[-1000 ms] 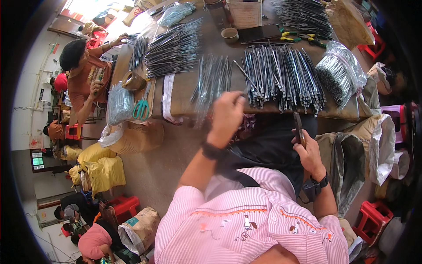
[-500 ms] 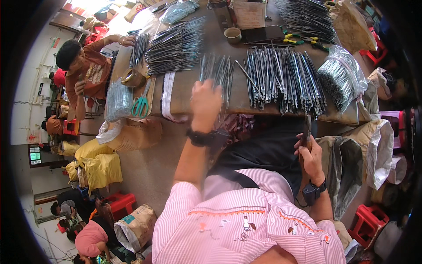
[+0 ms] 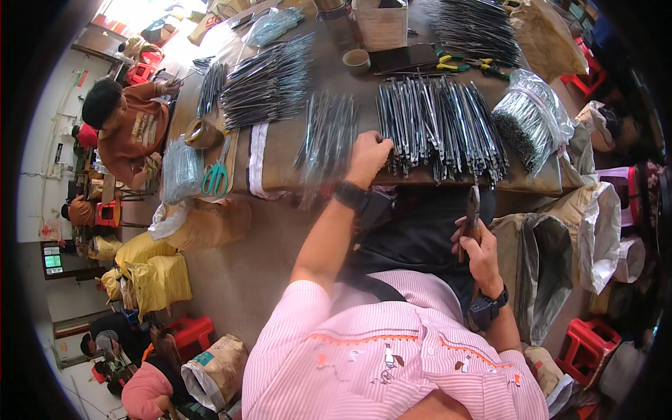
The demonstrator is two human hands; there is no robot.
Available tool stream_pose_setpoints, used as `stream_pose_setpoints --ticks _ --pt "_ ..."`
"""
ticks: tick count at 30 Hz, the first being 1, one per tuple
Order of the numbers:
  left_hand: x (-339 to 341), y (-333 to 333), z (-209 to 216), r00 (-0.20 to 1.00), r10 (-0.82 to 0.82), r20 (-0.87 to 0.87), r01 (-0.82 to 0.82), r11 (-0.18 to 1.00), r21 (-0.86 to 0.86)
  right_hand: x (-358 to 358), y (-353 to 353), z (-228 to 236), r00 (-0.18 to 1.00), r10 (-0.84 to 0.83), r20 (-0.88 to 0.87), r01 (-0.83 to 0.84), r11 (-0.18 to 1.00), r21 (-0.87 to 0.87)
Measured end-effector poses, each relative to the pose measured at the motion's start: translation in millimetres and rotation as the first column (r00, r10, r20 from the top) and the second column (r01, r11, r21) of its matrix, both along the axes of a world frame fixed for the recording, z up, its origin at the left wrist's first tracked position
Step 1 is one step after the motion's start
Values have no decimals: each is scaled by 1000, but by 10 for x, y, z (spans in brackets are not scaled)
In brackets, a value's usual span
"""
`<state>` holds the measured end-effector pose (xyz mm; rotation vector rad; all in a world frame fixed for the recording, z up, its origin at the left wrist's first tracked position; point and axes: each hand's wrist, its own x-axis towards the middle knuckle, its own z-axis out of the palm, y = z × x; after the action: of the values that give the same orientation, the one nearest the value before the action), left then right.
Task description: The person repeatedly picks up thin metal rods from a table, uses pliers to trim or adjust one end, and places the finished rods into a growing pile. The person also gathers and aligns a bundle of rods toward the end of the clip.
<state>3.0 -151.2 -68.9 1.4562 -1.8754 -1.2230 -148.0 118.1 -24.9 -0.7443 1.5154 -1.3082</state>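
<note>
My right hand [image 3: 481, 252] is clamped on one hand tool [image 3: 474, 208] over my lap [image 3: 420, 231]. My left hand [image 3: 371, 157] is between two piles on the table [image 3: 283, 154], one of blurred strips [image 3: 329, 126], one of dark strips [image 3: 441, 129]; whether its fingers pinch any, I cannot tell.

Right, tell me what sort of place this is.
Probably a workshop: thin, shiny strips laid out on a worktable, yellow-handled pliers beyond them, and yellow sacks to the left.
</note>
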Motion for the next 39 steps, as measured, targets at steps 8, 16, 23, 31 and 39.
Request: stream_pose_setpoints --ticks 8,16,23,31,39 --pt "394 5 285 811 -74 -581 259 935 242 -439 109 -13 984 -178 -13 177 983 -56" --pt "593 351 693 602 307 -737 345 732 587 -1291 195 -289 737 -251 628 479 849 -224" --pt "676 553 783 576 299 -761 348 752 559 -1621 25 -477 717 -433 546 589 796 -141" --pt "688 676 810 635 292 -715 255 794 551 -2179 -440 -297 469 -529 -707 564 796 -221" --pt "666 703 813 645 281 -711 285 775 565 -2241 -595 -290 400 -389 -830 535 834 -134"
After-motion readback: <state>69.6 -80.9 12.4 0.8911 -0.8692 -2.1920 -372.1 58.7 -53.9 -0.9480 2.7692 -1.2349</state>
